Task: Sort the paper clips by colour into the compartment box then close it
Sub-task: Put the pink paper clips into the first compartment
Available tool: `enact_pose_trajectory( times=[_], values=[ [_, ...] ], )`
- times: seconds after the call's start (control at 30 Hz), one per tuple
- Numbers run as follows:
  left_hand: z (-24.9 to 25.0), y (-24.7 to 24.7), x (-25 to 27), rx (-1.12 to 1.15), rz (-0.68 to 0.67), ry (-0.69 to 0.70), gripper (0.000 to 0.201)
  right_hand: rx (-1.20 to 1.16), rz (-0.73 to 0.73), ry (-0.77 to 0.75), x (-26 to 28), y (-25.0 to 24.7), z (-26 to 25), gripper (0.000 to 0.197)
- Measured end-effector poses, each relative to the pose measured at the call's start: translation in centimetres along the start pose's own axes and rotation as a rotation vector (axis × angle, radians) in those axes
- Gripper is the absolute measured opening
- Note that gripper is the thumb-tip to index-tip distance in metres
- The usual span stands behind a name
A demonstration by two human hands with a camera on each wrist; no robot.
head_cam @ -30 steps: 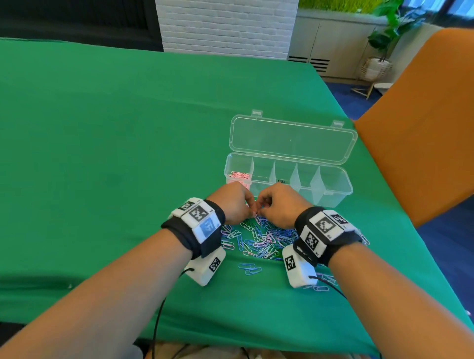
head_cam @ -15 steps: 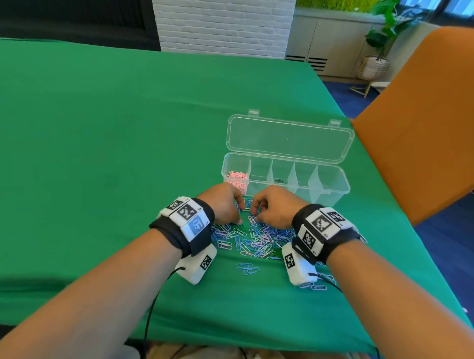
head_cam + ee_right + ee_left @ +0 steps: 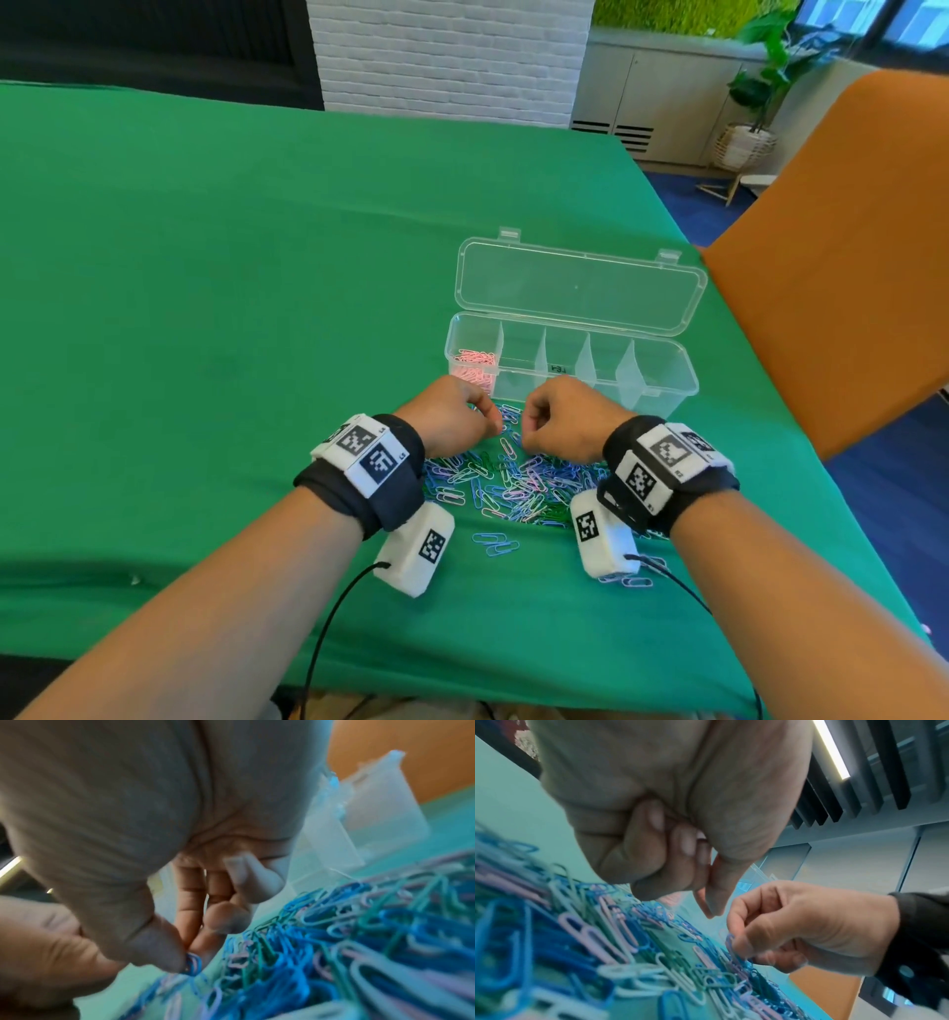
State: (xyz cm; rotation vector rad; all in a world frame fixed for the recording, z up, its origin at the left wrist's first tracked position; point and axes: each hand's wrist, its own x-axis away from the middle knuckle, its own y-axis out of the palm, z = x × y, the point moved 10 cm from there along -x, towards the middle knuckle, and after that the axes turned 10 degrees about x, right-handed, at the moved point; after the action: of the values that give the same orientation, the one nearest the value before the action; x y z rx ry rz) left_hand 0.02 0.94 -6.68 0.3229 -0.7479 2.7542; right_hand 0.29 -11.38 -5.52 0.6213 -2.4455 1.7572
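Note:
A clear compartment box (image 3: 662,390) stands open on the green table, its lid (image 3: 580,288) laid back. Pink clips (image 3: 475,362) fill its leftmost compartment; the other compartments look empty. A mixed pile of paper clips (image 3: 513,483), blue, green, lilac and white, lies just in front of the box. Both hands hover at the pile's far edge. My right hand (image 3: 190,953) pinches blue clips (image 3: 192,966) between thumb and forefinger, also seen from the left wrist, right hand (image 3: 739,945). My left hand (image 3: 703,902) has its fingers curled into the palm, thumb pointing down, nothing seen in it.
An orange chair back (image 3: 847,257) rises close to the table's right edge beside the box. A few stray clips (image 3: 495,545) lie nearer me, more (image 3: 634,580) under the right wrist. Green cloth (image 3: 257,308) stretches to the left and beyond the box.
The two hands, fingertips together a second ago, have drawn slightly apart and shifted toward the box side of the pile. The box has not moved.

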Motion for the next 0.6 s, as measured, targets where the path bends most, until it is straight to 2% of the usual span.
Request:
enact_pose_trajectory(
  times=[0.1,0.2,0.27,0.37,0.47,0.6],
  values=[
    [-0.1,0.3,0.1,0.089,-0.001,-0.029,0.013,-0.278,0.050,0.010,0.5,-1.1,0.9,0.005],
    [-0.2,0.9,0.2,0.345,-0.020,-0.080,0.021,-0.514,0.084,0.032,1.1,-1.8,1.3,0.009],
    [0.2,1.2,0.3,0.481,-0.025,-0.067,0.022,-0.575,0.097,0.037,1.2,-2.0,1.3,0.010],
    [0.7,1.3,0.3,0.496,0.009,-0.031,0.023,-0.601,0.098,0.035,1.4,-2.0,1.3,0.012],
    [0.4,1.0,0.2,0.561,0.047,-0.055,0.021,-0.576,0.124,0.062,1.9,-2.2,2.4,0.009],
    [-0.1,2.3,0.2,1.030,-0.057,-0.166,0.018,-0.310,0.156,0.018,2.7,-2.3,2.9,0.004]
  ],
)
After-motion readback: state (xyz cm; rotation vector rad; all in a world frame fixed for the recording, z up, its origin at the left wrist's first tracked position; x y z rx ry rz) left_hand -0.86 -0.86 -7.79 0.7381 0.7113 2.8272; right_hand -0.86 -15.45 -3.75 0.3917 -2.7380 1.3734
